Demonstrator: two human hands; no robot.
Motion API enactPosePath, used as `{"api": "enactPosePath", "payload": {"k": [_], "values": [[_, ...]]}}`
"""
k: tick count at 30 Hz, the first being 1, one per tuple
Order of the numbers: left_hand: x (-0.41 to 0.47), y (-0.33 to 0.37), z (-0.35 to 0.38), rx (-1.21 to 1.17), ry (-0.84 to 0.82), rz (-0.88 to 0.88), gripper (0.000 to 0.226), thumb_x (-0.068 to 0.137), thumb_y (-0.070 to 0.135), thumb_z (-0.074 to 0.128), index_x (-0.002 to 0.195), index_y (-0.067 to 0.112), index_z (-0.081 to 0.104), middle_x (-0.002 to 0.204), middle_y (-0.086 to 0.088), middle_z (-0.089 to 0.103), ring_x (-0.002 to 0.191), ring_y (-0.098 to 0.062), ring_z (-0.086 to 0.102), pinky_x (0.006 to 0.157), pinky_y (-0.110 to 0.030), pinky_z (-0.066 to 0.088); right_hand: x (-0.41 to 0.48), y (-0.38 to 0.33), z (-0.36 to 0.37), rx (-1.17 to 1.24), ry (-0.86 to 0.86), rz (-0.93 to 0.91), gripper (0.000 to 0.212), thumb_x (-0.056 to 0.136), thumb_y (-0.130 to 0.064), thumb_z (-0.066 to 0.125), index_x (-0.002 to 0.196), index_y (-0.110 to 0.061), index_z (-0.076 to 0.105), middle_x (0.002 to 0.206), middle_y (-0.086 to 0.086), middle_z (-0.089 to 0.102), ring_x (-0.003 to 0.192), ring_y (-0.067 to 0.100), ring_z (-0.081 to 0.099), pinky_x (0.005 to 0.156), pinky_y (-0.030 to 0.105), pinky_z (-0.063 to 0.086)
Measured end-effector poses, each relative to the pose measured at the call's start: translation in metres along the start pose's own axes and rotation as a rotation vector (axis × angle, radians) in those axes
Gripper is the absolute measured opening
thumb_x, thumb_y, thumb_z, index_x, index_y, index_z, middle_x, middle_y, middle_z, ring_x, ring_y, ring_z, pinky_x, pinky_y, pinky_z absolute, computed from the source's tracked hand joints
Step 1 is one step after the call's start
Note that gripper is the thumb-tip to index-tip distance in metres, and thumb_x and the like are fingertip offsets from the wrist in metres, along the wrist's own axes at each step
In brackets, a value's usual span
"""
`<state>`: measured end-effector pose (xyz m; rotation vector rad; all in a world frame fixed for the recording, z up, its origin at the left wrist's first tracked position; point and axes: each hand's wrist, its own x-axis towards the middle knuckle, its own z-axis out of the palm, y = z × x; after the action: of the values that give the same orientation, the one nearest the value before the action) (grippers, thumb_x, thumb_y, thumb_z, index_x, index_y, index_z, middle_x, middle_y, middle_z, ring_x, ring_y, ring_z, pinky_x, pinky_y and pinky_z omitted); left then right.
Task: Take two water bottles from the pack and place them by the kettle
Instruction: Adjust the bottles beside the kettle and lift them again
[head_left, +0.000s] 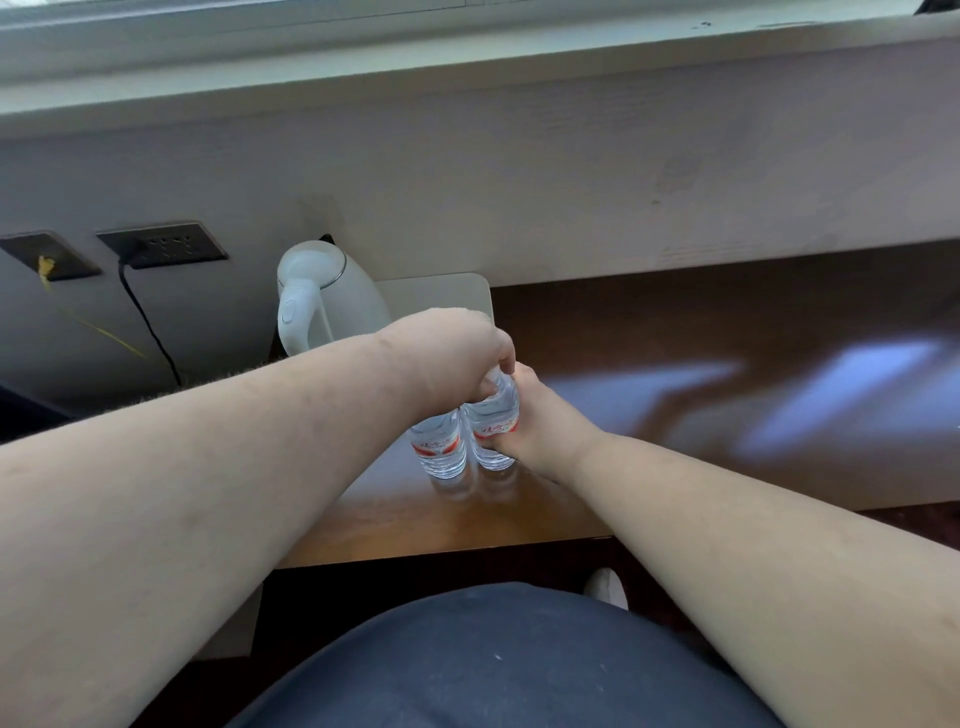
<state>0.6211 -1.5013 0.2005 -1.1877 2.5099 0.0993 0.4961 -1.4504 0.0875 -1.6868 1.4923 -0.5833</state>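
Steadying two water bottles (467, 436) upright on the wooden desk (395, 519) near the white kettle (322, 299), a person's left hand (457, 358) clasps their tops while the right hand (540, 421) wraps one body.

I see open desk (701, 364) to the right of the two bottles (441, 447), bare as far as the wall (519, 171); a hand could pass there freely. Left side is tight: the kettle (322, 301) stands on a tray (447, 293) just behind and left of the bottles, and its cord (145, 322) runs down from a socket (166, 244) further left. My left forearm (260, 415) crosses in front of the kettle. The desk strip in front of the bottles is bare to the edge.
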Motion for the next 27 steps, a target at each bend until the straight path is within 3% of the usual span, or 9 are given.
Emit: {"api": "enactPosePath", "payload": {"k": [2,4,6,10,14,17,19,22,27], "values": [[0.000,-0.004,0.006,-0.009,-0.010,0.007,0.037,0.097,0.027,0.059,0.132,0.033,0.062,0.127,-0.004,0.061,0.109,-0.030,0.063,0.081,-0.036,0.050,0.003,0.001,-0.001,-0.043,-0.012,0.030,0.060,0.077,-0.046,0.067,0.131,-0.029,0.048,0.119,-0.006,0.057,0.091,0.017,0.061,0.062,0.020,0.044],[0.001,-0.006,0.012,-0.009,-0.027,0.025,0.037,0.096,0.028,0.061,0.133,0.033,0.061,0.129,-0.003,0.059,0.110,-0.030,0.063,0.084,-0.039,0.053,0.006,0.008,0.002,-0.078,-0.010,0.089,0.062,0.082,-0.036,0.074,0.135,-0.024,0.045,0.112,-0.004,0.060,0.087,0.021,0.060,0.060,0.024,0.043],[0.001,-0.005,0.020,-0.014,-0.031,0.045,0.037,0.095,0.029,0.062,0.132,0.033,0.060,0.130,-0.003,0.059,0.111,-0.029,0.063,0.087,-0.042,0.054,0.008,0.013,0.006,-0.121,-0.019,0.133,0.062,0.084,-0.029,0.079,0.134,-0.017,0.044,0.106,-0.001,0.060,0.085,0.024,0.059,0.066,0.032,0.044],[0.001,-0.012,0.036,-0.092,0.042,0.042,0.038,0.095,0.029,0.063,0.132,0.035,0.057,0.129,-0.001,0.060,0.112,-0.027,0.062,0.090,-0.043,0.052,0.014,0.016,0.010,-0.148,-0.025,0.148,0.068,0.082,-0.026,0.083,0.137,-0.014,0.044,0.105,-0.003,0.056,0.090,0.024,0.059,0.072,0.032,0.042],[-0.009,-0.039,0.054,-0.515,0.357,-0.044,0.041,0.098,0.031,0.061,0.138,0.027,0.055,0.132,0.001,0.062,0.116,-0.015,0.057,0.098,-0.023,0.040,0.018,0.018,0.004,-0.110,-0.043,0.165,0.072,0.080,-0.028,0.084,0.139,-0.018,0.044,0.113,0.001,0.066,0.102,0.028,0.065,0.081,0.037,0.049],[-0.024,-0.061,0.083,-0.900,0.620,-0.409,0.040,0.097,0.007,0.048,0.135,0.018,0.055,0.126,0.000,0.062,0.104,-0.006,0.055,0.090,-0.012,0.035,0.020,0.017,0.001,-0.092,-0.065,0.142,0.075,0.079,-0.030,0.085,0.142,-0.021,0.045,0.129,0.005,0.068,0.114,0.028,0.065,0.098,0.042,0.051],[-0.037,-0.068,0.110,-0.968,0.480,-0.577,0.051,0.091,0.000,0.046,0.138,0.020,0.051,0.130,0.002,0.061,0.097,-0.013,0.058,0.091,-0.025,0.044,0.021,0.015,0.002,-0.097,-0.073,0.121,0.070,0.077,-0.033,0.084,0.138,-0.022,0.049,0.127,0.003,0.067,0.113,0.027,0.065,0.099,0.043,0.052],[-0.047,-0.062,0.141,-1.000,0.150,-0.381,0.067,0.080,0.012,0.066,0.139,0.035,0.046,0.133,0.009,0.060,0.096,-0.012,0.066,0.092,-0.036,0.054,0.023,0.014,0.000,-0.113,-0.078,0.116,0.060,0.073,-0.029,0.082,0.127,-0.022,0.056,0.118,-0.001,0.066,0.106,0.025,0.066,0.094,0.043,0.054],[-0.036,-0.052,0.149,-0.932,0.246,-0.332,0.077,0.069,0.038,0.089,0.136,0.039,0.051,0.111,0.022,0.060,0.095,-0.002,0.055,0.079,-0.016,0.039,0.027,0.010,0.002,-0.036,-0.126,0.008,0.021,0.074,-0.010,0.075,0.095,-0.011,0.068,0.092,0.015,0.074,0.075,0.017,0.057,0.077,0.053,0.056]]}}
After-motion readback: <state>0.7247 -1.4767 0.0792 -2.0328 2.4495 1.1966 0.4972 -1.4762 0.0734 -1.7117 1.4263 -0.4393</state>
